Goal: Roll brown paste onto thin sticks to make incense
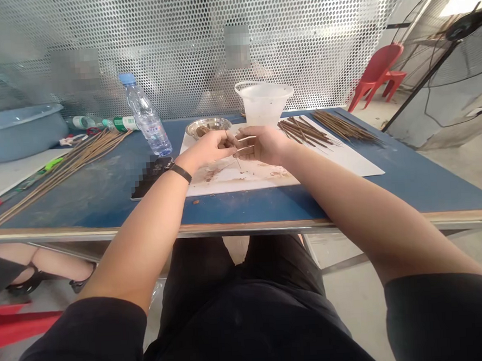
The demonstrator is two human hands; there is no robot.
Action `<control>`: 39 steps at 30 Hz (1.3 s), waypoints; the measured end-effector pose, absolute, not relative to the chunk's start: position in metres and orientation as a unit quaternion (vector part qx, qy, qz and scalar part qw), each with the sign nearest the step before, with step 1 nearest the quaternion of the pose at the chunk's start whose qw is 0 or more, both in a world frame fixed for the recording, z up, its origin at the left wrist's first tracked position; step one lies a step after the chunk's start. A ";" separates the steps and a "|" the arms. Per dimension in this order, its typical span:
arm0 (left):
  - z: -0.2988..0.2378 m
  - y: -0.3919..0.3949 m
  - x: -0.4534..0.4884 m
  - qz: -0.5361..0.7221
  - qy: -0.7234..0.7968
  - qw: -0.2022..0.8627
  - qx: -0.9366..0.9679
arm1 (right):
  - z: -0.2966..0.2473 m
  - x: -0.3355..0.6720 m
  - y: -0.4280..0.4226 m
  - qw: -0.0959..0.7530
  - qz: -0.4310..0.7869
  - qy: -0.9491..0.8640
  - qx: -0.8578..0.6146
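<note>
My left hand [218, 144], with a dark watch on the wrist, is closed in a pinch above the white board [261, 174]. A thin stick [239, 163] runs between its fingers and the fingertips of my right hand. My right hand [261, 144] faces it with fingers stretched out and apart, the tips smeared brown. Behind my left hand, a shiny metal bowl [208, 123] holds brown material. To the right, several dark brown coated sticks [305, 132] lie on the board. Brown smudges mark the board under my hands.
A translucent bucket [264, 102] stands behind my right hand. More thin sticks [346, 126] lie at the right. At the left are a water bottle [149, 118], a dark flat object [151, 178], long bare sticks [80, 157] and a blue basin [17, 131]. Perforated metal [167, 43] backs the table.
</note>
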State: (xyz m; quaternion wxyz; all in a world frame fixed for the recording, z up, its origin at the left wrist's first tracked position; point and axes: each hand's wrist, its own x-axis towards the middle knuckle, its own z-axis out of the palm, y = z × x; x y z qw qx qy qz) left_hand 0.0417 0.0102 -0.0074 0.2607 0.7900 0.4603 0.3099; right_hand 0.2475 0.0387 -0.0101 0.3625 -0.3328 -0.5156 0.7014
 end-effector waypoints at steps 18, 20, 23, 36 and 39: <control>0.003 -0.004 0.050 0.319 0.490 0.268 0.765 | -0.010 0.249 0.039 0.370 0.713 -0.507 -0.313; 0.003 -0.004 0.050 0.325 0.494 0.274 0.758 | -0.010 0.248 0.038 0.371 0.716 -0.505 -0.308; 0.002 -0.003 0.050 0.332 0.487 0.287 0.755 | -0.011 0.248 0.038 0.371 0.721 -0.500 -0.303; -0.009 0.011 0.040 0.347 0.469 0.298 0.755 | -0.014 0.249 0.041 0.343 0.719 -0.518 -0.311; -0.007 0.009 0.041 0.347 0.481 0.288 0.752 | -0.016 0.251 0.043 0.345 0.721 -0.516 -0.309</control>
